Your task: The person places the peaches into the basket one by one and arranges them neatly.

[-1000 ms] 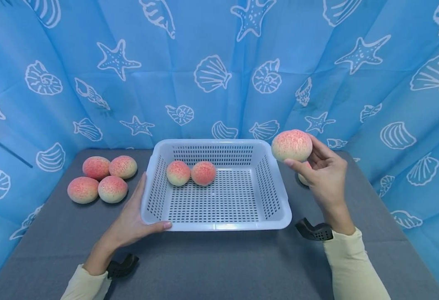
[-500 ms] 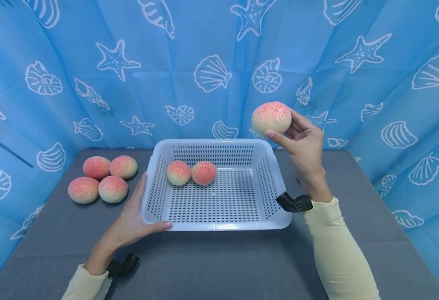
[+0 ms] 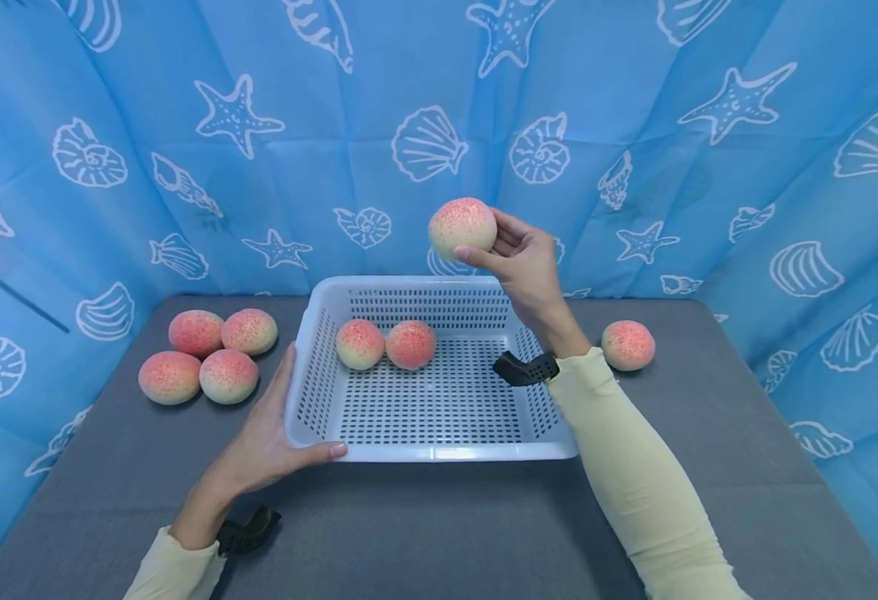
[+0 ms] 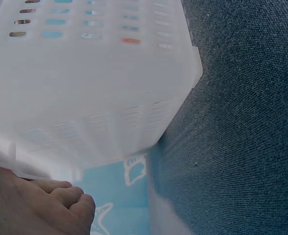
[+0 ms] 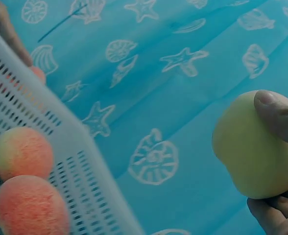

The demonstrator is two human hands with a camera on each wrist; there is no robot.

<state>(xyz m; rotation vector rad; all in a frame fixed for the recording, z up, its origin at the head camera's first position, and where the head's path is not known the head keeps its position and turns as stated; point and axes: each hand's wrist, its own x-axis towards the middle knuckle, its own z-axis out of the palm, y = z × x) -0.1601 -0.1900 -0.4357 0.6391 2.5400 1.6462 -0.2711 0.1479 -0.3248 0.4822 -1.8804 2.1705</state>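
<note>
- Head view: I see the right hand [image 3: 524,265] up in the air, holding a peach [image 3: 459,227] between its thumb and fingers.
- That peach is pink on top and pale below. From here it shows just above the back edge of the white basket [image 3: 401,452], not touching it.
- The left hand [image 3: 258,442] holds the basket at its near left corner. Its thumb lies on the front rim and its fingers go along the left side.
- Two peaches [image 3: 411,345] sit inside the basket, side by side, toward the back left.
- Four peaches [image 3: 229,377] sit close together on the gray table [image 3: 423,533], left of the basket and near the left hand.
- One more, the lone peach [image 3: 629,346], sits on the table to the right, just beside the right sleeve [image 3: 656,483].
- A blue curtain [image 3: 318,167] with white shells and starfish hangs behind it all.
- Left wrist view: the basket's wall is full of little holes, and bent fingers [image 4: 68,198] show by its rim.
- Right wrist view: the thumb [image 5: 276,115] is on one side of the held peach, with fingers under it.
</note>
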